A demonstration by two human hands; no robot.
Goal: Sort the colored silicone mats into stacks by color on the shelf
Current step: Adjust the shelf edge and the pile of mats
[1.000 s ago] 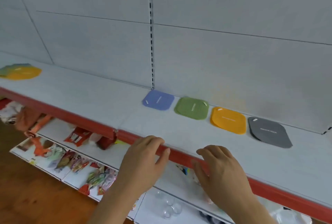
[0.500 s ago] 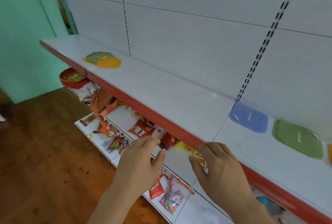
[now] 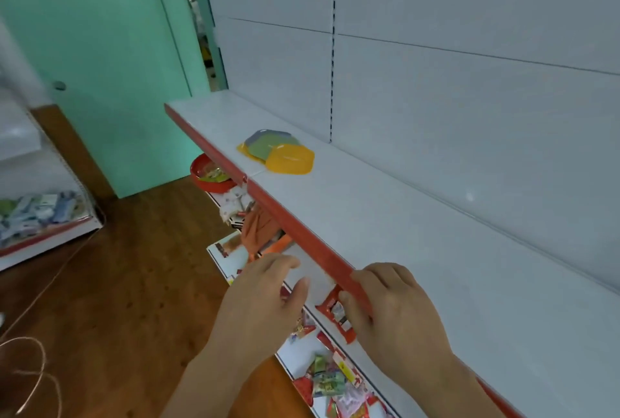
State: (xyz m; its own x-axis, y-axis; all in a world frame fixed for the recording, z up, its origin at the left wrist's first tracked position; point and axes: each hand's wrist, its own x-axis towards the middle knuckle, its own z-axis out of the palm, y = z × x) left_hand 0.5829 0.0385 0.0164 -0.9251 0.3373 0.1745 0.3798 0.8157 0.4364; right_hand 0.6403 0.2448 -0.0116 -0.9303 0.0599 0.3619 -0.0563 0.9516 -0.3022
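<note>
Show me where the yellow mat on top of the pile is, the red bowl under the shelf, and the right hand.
yellow mat [image 3: 291, 159], head view, middle of its top face.
red bowl [image 3: 214, 182], head view, its front wall below the rim.
right hand [image 3: 396, 310], head view, back of the hand.

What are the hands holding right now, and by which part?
No mat is held. The left hand hangs free; the right hand rests on the shelf's red front edge.
</note>
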